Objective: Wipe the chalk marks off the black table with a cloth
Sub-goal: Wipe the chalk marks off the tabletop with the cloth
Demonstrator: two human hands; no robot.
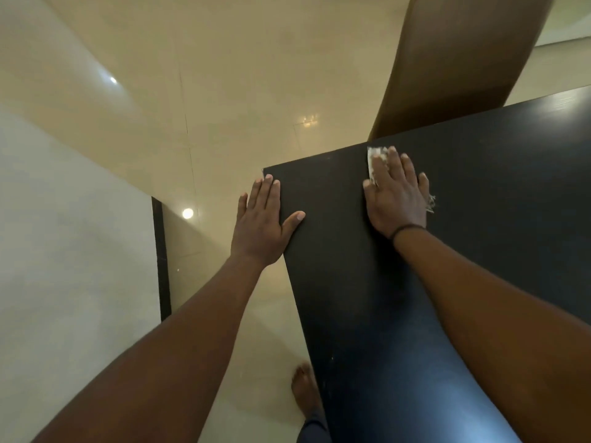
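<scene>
Two hands are seen laid on a black counter [399,282], viewed from above. The left hand [262,228] is placed flat and open along the counter's left edge, near its far-left corner, with the fingers together and extended and the thumb spread to the right onto the surface. The right hand [396,196] is pressed palm-down, fingers extended, on a white cloth [374,158] near the counter's far edge; nothing is gripped in a closed fist. The cloth is largely covered by that hand: a white portion is exposed beyond the fingertips at the far left, and a frayed fringe is visible just right of the hand. A thin dark band [407,227] is worn at the right wrist.

Chalk marks cannot be made out with certainty on the surface (a few faint pale specks are noted near the left edge). A glossy cream tiled floor [192,107] is recorded to the left and beyond the counter, with ceiling lights reflected in it. A brown upright panel [447,59] stands beyond the far edge. A bare foot [305,391] is seen on the floor beside the counter's near-left edge.
</scene>
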